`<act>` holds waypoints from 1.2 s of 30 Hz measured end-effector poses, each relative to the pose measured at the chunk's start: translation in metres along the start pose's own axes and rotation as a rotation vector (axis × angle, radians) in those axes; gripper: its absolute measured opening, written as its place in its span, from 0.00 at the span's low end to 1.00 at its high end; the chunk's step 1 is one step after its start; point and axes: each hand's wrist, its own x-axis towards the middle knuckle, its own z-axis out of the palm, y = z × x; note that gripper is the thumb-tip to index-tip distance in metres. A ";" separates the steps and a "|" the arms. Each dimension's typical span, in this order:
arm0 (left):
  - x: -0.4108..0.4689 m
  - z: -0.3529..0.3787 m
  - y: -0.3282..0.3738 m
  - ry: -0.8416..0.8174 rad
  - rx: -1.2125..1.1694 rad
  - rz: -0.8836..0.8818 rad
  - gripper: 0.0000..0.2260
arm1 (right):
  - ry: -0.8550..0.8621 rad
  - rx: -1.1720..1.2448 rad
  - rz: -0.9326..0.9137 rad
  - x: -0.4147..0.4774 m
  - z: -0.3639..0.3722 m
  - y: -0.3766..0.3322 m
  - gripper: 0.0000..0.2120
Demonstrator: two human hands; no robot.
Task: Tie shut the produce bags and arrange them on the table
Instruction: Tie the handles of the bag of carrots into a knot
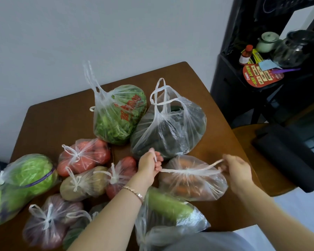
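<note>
Closest to me lies the gourd bag [170, 209], its mouth loose, just beside my left forearm. Just beyond it sits the carrot bag [194, 185], directly between my hands. My left hand [150, 164] curls its fingers round one handle end at the bag's left edge. My right hand [237, 169] pinches the other end past its right edge. The handle strip [188, 171] runs left to right, taut over the bag's top and gathered at its middle. I judge the next pull must go outward along that line, both hands about equally near.

To the left, the tomato bag [83, 156], potato bag [83, 183] and cabbage bag [25, 178] lie knotted. Farther back, the greens bag [116, 115] and the dark bag [170, 127] stand with handles loose, not yet tied. All rest on the brown table [62, 115], against a pale wall [98, 33], with a black cabinet [243, 91] at right.
</note>
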 end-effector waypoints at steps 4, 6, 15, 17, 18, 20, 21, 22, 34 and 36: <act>-0.032 0.018 0.008 -0.419 0.394 0.144 0.27 | -0.470 -0.171 -0.503 -0.031 0.017 -0.047 0.10; -0.043 0.025 0.004 -0.585 0.528 0.126 0.28 | -0.635 -0.174 -0.545 -0.041 0.028 -0.056 0.10; -0.049 0.019 -0.006 -0.545 0.338 0.086 0.34 | -0.531 -0.187 -0.345 -0.028 0.021 -0.010 0.11; -0.048 0.019 -0.006 -0.553 0.245 0.056 0.34 | -0.639 -0.523 -0.406 -0.029 0.021 0.004 0.09; -0.048 0.019 -0.006 -0.560 0.215 0.046 0.34 | -0.678 -0.642 -0.457 -0.030 0.023 0.008 0.09; -0.048 0.020 -0.006 -0.571 0.171 0.033 0.34 | -0.688 -0.714 -0.538 -0.031 0.028 0.013 0.10; -0.048 0.020 -0.006 -0.578 0.149 0.026 0.35 | -0.658 -0.710 -0.553 -0.031 0.030 0.012 0.10; -0.047 0.020 -0.006 -0.577 0.131 0.020 0.35 | -0.623 -0.694 -0.548 -0.032 0.032 0.011 0.10; -0.047 0.039 0.017 -0.319 0.411 0.177 0.17 | -0.605 -0.730 -0.436 -0.034 0.061 0.012 0.15; -0.047 0.044 0.019 -0.375 0.365 0.179 0.14 | -0.645 -0.740 -0.522 -0.034 0.058 0.011 0.15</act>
